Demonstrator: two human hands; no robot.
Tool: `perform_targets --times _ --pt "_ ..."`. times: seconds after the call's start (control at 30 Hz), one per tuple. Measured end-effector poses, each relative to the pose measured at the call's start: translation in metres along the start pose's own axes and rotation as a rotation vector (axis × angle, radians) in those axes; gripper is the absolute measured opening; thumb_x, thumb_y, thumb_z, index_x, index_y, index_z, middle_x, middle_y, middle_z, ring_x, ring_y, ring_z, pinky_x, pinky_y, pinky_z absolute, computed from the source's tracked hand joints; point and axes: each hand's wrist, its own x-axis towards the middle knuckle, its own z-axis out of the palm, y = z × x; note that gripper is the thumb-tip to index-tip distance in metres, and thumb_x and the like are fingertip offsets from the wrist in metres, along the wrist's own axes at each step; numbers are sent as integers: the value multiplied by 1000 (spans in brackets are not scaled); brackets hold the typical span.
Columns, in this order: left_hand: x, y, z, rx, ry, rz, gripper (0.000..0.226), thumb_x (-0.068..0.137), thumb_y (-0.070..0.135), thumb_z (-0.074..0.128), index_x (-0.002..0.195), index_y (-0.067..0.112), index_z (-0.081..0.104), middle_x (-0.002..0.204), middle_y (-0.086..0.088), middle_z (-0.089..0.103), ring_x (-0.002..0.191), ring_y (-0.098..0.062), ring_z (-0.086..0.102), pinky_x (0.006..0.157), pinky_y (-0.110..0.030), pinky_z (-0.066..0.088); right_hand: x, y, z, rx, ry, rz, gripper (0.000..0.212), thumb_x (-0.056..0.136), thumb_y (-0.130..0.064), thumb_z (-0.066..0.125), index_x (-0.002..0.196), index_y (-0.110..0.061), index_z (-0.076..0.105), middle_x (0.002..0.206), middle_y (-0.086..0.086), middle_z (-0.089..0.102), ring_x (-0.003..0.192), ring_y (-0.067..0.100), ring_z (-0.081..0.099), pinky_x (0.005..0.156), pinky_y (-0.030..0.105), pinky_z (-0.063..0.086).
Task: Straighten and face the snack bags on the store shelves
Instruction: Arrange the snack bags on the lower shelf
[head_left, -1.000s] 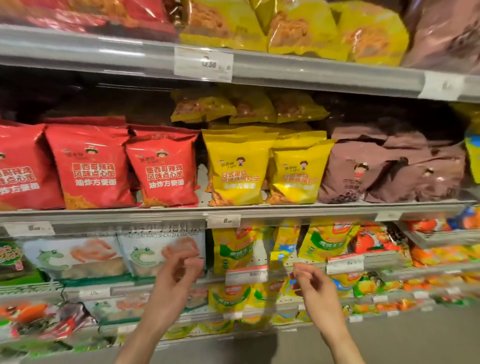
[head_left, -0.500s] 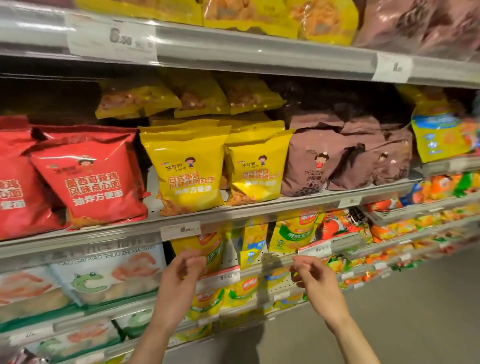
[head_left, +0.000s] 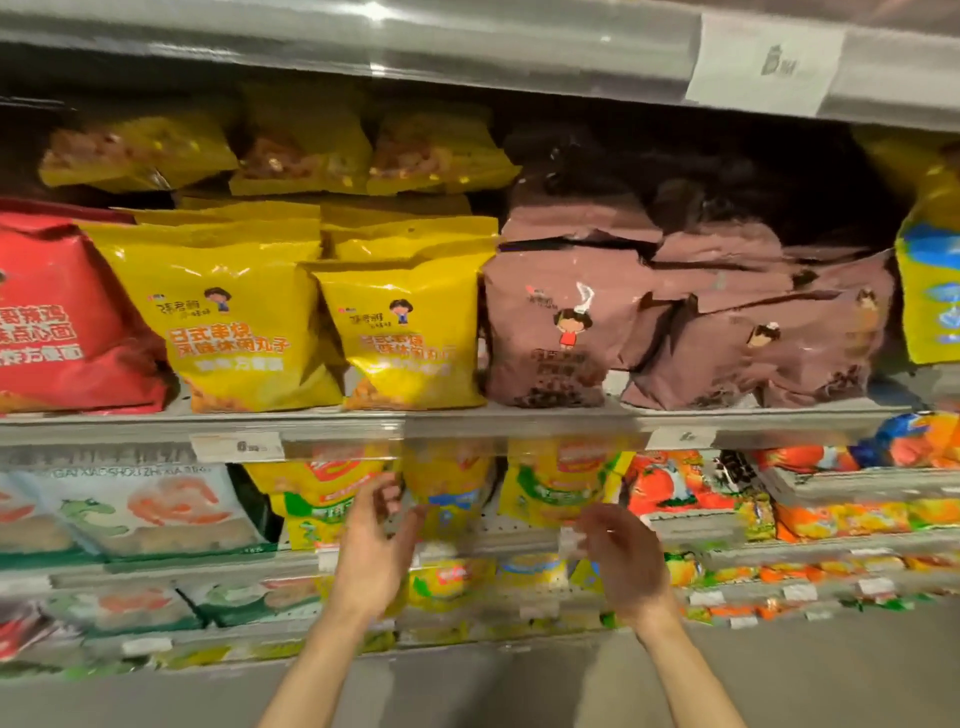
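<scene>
Since a second ago the view has swung right and closer — the brown bags (head_left: 566, 327) now sit near centre, and both hands have risen toward the hanging yellow packets (head_left: 447, 488) under the middle shelf (head_left: 467, 421). The left hand (head_left: 371, 545) is open wide, fingers spread, its fingertips at or just before a yellow packet; the blur hides whether they touch. The right hand (head_left: 621, 556) is loosely curled and holds nothing that I can see.

The step in hand looks like squaring these small packets. To do it well, take a packet by its two side edges, turn its printed face outward, and let it hang plumb beside its neighbours. Above, the two yellow bags (head_left: 249, 322) stand fairly upright, but the brown bags lean and slump over one another — those likely need lifting upright, one at a time, and drawing to the shelf's front edge.
</scene>
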Motion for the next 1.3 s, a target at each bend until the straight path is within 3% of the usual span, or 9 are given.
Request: perform_targets --times 0.13,0.3,0.47,0.6,0.7,0.9,1.0,1.13,1.3 --pt "12 4 30 26 122 -55 54 81 28 86 121 24 51 100 7 61 91 -8 58 84 -23 46 27 16 -29 -62 -12 -20 11 100 -10 63 100 -20 69 96 4 72 84 26 70 73 36 54" --pt "34 9 44 -84 145 -48 45 75 28 91 110 17 65 95 5 78 86 -2 73 78 -17 56 68 4 -47 -18 -32 -129 7 97 -12 67 100 -12 61 87 7 65 82 25 59 76 37 45" --pt "43 10 52 -79 89 -135 77 64 54 89 114 0 66 95 -16 78 82 -32 77 75 -55 62 91 -14 -46 119 -92 -22 74 78 -51 81 139 -23 53 128 5 70 119 27 65 107 51 50" --pt "46 13 59 -10 72 -154 52 80 46 84 90 -4 76 75 -18 77 72 -32 76 82 -42 61 101 -14 -37 173 -93 11 65 77 -32 87 133 -15 57 120 8 72 119 30 66 109 52 49" --pt "42 16 60 19 75 -140 49 88 39 78 72 -8 76 68 -22 73 72 -45 72 62 -22 54 102 -11 -33 156 -87 9 70 72 -42 89 131 -22 57 118 -5 71 115 16 62 111 39 45" --pt "29 17 64 159 66 -101 55 92 45 72 58 2 76 55 -11 71 55 -29 69 68 -43 56 99 -1 -30 182 -76 24 112 48 -80 81 140 -24 49 117 6 73 112 35 69 102 58 53" --pt "21 13 65 215 84 -78 67 92 48 71 57 -10 68 58 -21 69 53 -41 63 60 -46 54 99 1 -29 167 -75 30 98 57 -73 80 136 -24 52 115 8 73 111 35 69 98 62 53" --pt "7 -3 59 285 76 -52 70 88 46 77 40 6 44 41 -22 47 43 -19 41 47 -39 40 103 9 -30 131 -63 57 56 80 -52 79 122 -21 59 105 10 74 104 34 70 96 60 54" --pt "-1 -11 44 227 4 -18 69 83 51 74 49 -4 51 51 -28 56 40 -34 44 49 -42 46 107 16 -31 125 -50 29 46 87 -43 78 120 -14 62 107 9 75 107 32 70 101 57 52"
